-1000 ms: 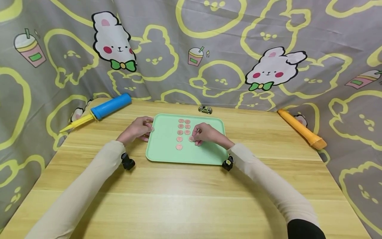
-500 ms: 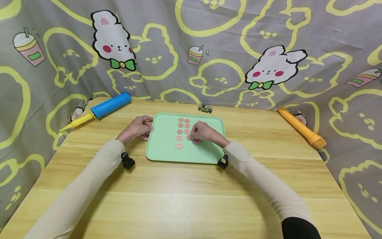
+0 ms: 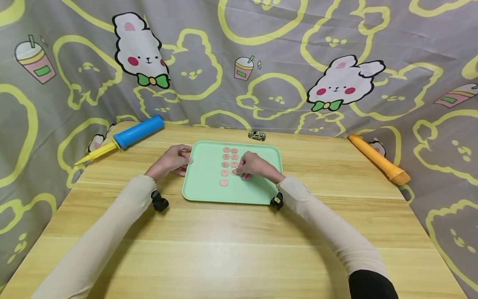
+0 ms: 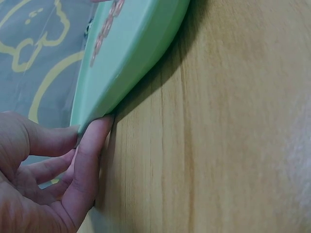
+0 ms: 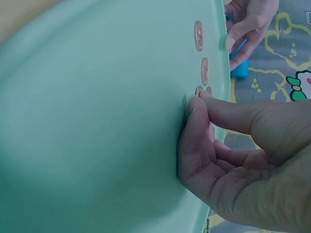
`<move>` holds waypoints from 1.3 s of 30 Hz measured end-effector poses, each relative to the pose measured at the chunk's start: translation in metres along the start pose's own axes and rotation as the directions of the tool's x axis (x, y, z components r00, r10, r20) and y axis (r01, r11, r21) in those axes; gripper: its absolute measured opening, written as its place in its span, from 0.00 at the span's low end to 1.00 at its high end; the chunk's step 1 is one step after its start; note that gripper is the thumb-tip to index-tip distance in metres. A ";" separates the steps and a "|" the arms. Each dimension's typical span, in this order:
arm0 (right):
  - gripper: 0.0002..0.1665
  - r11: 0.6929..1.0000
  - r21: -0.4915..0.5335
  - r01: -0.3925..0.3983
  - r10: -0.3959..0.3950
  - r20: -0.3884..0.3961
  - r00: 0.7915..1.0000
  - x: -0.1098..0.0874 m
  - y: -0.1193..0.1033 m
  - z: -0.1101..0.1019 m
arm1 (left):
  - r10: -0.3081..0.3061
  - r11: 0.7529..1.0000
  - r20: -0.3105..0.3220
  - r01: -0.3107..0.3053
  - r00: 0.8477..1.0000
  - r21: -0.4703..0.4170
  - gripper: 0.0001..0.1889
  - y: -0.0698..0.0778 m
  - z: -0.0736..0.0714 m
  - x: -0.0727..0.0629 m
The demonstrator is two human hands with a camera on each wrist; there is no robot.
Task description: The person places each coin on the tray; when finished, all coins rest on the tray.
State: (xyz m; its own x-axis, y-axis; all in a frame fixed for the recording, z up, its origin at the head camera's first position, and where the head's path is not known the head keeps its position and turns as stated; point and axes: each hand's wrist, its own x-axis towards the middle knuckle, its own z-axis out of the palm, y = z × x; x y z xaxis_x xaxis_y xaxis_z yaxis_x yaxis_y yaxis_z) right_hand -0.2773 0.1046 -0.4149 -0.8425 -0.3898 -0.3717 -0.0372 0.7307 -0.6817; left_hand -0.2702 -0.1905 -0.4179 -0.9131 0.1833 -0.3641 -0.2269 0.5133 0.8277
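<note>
A pale green tray (image 3: 201,182) lies on the wooden table, with copper-coloured coins (image 3: 223,182) set flat in two columns near its middle. My left hand (image 3: 171,161) pinches the tray's left rim; in the left wrist view the thumb lies over the edge and a finger (image 4: 87,165) is against its outer side. Over the right column, my right hand (image 3: 253,165) pinches a coin (image 3: 234,171) between thumb and forefinger, low at the tray surface, level with the fourth row. The right wrist view shows only that coin's edge (image 5: 199,90); the fingers hide the rest.
A blue hand pump (image 3: 138,133) with a yellow end lies at the back left. Behind the tray stands a small toy car (image 3: 257,136). An orange tapered stick (image 3: 377,160) lies along the right edge. Patterned grey curtain (image 3: 276,50) closes off the back and sides.
My right hand has moved slightly left with the coin, bringing it into line under the right column. The left hand keeps its place on the rim.
</note>
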 end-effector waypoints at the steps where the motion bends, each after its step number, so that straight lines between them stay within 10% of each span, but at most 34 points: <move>1: 0.16 1.000 -0.007 -0.002 0.002 -0.005 1.000 0.000 0.000 0.001 | 0.000 1.000 0.001 0.000 1.000 0.000 0.31 0.000 0.000 0.000; 39: 0.10 0.991 0.077 0.112 -0.116 0.050 0.992 -0.023 0.014 -0.012 | 0.016 1.000 0.009 -0.017 1.000 0.004 0.31 -0.001 0.000 -0.003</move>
State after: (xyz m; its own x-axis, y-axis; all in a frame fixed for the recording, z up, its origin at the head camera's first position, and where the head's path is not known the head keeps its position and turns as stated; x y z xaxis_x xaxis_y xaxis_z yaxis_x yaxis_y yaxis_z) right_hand -0.2648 0.1300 -0.4085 -0.8045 -0.4995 -0.3215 -0.0898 0.6373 -0.7654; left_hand -0.2676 -0.1917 -0.4182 -0.9136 0.1994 -0.3543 -0.2105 0.5135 0.8319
